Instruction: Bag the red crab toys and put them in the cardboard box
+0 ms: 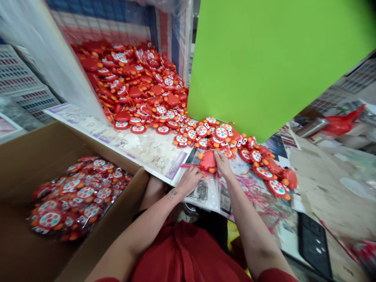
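Note:
My right hand (pixel 222 163) is closed on the edge of a red crab-shaped toy (pixel 208 161), its plain red back facing up and orange knobs at its rim. Just left and below, my left hand (pixel 191 180) has its fingers curled near the toy's orange cord; what they hold is hidden. Under both hands lies a stack of clear plastic bags (pixel 210 194) with printed text, and a thin pink-red strip (pixel 188 166) shows by the left fingers. Beyond the hands, loose crab toys (pixel 221 133) with white, dotted bellies lie heaped on the table.
A large pile of the same toys (pixel 135 92) fills a plastic-lined bin behind. At left, a cardboard box (pixel 117 203) holds bagged toys (pixel 79 196). A tall green panel (pixel 264 58) stands behind the table. A black phone (pixel 314 243) lies at right, near red plastic (pixel 345 121).

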`<state>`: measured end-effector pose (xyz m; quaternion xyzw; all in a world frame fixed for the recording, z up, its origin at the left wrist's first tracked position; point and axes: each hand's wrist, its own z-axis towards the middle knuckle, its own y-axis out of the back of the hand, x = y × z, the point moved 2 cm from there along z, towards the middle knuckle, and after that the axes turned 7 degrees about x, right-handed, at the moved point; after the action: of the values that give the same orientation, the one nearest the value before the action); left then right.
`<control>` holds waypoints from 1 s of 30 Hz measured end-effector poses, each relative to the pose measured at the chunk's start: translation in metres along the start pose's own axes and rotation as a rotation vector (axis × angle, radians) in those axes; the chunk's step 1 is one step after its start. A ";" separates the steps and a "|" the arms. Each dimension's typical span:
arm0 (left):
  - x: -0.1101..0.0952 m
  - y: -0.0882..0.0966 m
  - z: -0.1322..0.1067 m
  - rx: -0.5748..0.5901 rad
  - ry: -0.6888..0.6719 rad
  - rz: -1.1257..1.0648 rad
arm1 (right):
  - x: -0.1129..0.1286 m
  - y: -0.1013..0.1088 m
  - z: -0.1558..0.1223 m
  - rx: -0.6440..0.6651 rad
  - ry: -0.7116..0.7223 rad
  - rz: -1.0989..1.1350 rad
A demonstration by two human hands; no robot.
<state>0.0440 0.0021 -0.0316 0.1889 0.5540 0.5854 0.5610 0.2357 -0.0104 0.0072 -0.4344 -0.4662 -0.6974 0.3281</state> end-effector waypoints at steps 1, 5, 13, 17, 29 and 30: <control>0.001 -0.001 0.001 0.012 -0.007 -0.013 | 0.000 0.003 -0.001 -0.011 -0.001 0.000; 0.002 -0.002 0.000 0.016 0.022 -0.068 | -0.001 0.005 -0.005 0.059 -0.015 0.008; -0.004 0.009 -0.005 -0.087 -0.012 -0.042 | -0.003 -0.024 -0.008 0.235 -0.085 -0.014; -0.006 0.014 -0.005 -0.226 0.062 -0.012 | 0.004 -0.039 -0.010 0.417 -0.051 -0.061; 0.001 0.026 0.015 -0.030 0.164 -0.333 | -0.005 -0.013 -0.066 0.015 -0.158 -0.387; 0.001 0.031 0.018 0.022 0.170 -0.335 | -0.004 -0.019 -0.069 -0.018 -0.130 -0.350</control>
<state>0.0449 0.0179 0.0007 0.0500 0.6296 0.4915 0.5996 0.2003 -0.0678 -0.0159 -0.3937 -0.5485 -0.7186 0.1669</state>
